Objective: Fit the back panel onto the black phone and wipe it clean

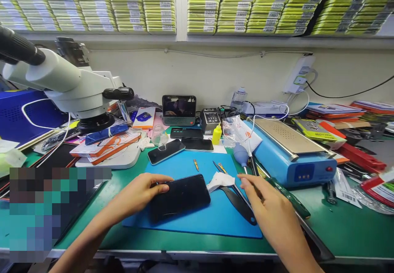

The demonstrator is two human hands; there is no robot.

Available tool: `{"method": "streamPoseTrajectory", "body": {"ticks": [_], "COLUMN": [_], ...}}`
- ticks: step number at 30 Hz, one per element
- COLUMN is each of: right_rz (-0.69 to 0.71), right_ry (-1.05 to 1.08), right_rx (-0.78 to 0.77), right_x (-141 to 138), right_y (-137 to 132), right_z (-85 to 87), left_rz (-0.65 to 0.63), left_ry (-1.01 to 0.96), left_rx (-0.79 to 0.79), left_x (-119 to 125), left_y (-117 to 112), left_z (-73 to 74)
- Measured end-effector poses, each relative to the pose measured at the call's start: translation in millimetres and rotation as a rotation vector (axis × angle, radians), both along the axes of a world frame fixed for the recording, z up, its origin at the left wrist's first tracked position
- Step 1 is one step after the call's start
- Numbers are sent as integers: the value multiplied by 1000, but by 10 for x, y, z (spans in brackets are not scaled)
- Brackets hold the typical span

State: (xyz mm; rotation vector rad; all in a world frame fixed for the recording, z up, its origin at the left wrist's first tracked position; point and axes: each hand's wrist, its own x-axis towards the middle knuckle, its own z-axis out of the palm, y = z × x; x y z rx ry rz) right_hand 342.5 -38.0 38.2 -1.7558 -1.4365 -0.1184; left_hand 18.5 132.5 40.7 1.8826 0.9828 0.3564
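My left hand [140, 193] clamped on a black phone [184, 197] over the near blue mat [215, 228], my right hand [273, 209] beside white tissue [221, 179], its grip unclear, far barcode labels [210, 13] too small to read

Nothing comes through readable from where I'm watching. I'm seeing barcode labels [209, 13] running down the yellow packets [197, 2] on the shelf [181, 38], another barcode [350, 201] on a clear bag [341, 182], dark lettering [328, 135] along a yellow-green box [308, 127], and small lit marks [300, 177] on the blue machine [277, 170], all too small or blurred for me.
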Motion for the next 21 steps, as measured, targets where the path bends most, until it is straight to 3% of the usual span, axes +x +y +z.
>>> {"method": "streamPoseTrajectory", "body": {"ticks": [5,12,16,21], "right_rz": [-2,-140,-34,195], "right_ry": [-263,-445,-511,-551], "right_rx": [-44,17,-5,-105], "right_x": [-21,281,224,54], "right_y": [-20,-332,-322,52], "right_z": [-63,8,51,11], "left_rz": [-22,-41,30,34], "left_ry": [58,66,135,206], "left_rx": [149,405,409,395], "left_x": [-12,5,37,16], "left_y": [-38,-133,-322,-466], "left_z": [-74,-284,-426,-466]}}
